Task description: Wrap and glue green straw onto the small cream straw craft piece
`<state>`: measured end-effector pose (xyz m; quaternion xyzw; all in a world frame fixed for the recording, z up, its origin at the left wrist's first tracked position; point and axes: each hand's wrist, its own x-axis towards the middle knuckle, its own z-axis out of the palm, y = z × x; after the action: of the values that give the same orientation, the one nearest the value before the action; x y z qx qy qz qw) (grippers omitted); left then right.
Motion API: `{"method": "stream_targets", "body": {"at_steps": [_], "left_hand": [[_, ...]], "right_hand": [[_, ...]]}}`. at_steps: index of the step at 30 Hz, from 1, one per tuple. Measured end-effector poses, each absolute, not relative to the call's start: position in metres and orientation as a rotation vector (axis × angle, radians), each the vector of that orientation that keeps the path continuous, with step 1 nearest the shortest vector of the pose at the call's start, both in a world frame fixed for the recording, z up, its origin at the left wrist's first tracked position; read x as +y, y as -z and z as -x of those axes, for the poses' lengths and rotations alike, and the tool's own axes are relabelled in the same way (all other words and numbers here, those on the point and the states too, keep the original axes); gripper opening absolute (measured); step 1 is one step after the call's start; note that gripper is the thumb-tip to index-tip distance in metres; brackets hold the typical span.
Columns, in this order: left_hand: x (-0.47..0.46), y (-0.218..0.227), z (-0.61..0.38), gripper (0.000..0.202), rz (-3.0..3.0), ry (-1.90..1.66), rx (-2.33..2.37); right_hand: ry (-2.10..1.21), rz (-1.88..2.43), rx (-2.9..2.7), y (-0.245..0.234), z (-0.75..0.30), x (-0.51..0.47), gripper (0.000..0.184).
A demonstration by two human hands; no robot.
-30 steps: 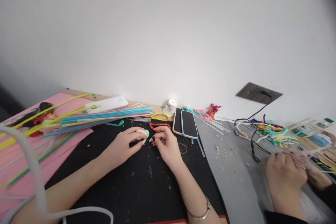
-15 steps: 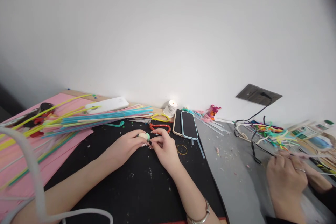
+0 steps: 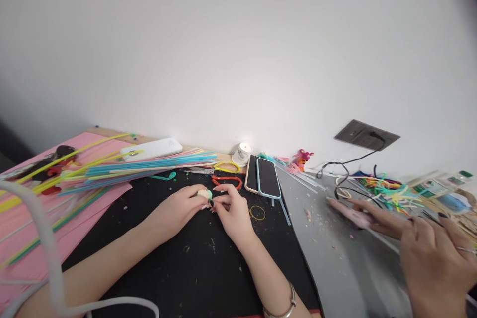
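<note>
My left hand [image 3: 175, 209] and my right hand [image 3: 231, 211] meet over the black mat [image 3: 194, 263]. Both pinch a small cream and green round piece [image 3: 204, 194] between their fingertips. The left fingers curl around it from the left, and the right thumb and forefinger close on it from the right. A red bent strip [image 3: 226, 181] lies just beyond the fingers. A yellow ring [image 3: 257, 212] rests on the mat right of my right hand. On my right wrist sits a silver bracelet [image 3: 283, 305].
Long coloured straws [image 3: 122, 166] lie on pink paper [image 3: 33, 218] at the left. A white power bank [image 3: 151, 148], a lit candle [image 3: 242, 152] and two phones [image 3: 263, 177] stand near the wall. Another person's hand [image 3: 417, 243] reaches across the grey surface [image 3: 335, 253] at the right.
My hands have drawn closer together around the small piece. The other person's hand has stretched out leftward across the grey surface, and the black cable has shifted.
</note>
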<state>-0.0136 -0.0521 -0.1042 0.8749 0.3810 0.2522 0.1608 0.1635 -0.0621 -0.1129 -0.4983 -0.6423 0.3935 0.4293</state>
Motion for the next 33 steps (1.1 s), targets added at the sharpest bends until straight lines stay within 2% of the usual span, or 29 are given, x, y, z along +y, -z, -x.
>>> {"method": "stream_targets", "body": {"at_steps": [10,23,33], "left_hand": [[-0.051,0.112,0.009,0.017,-2.576,-0.772,1.183],[-0.052,0.109,0.007,0.015,-2.631,-0.819,1.182],[-0.062,0.097,0.008,0.009,-2.339,-0.956,1.157]], "right_hand": [[-0.972,1.273,-1.56,0.114,-0.161,-0.062,0.023],[-1.023,1.293,-1.426,0.115,-0.161,-0.061,0.02],[-1.175,1.162,-1.277,0.092,-0.19,-0.051,0.02]]}}
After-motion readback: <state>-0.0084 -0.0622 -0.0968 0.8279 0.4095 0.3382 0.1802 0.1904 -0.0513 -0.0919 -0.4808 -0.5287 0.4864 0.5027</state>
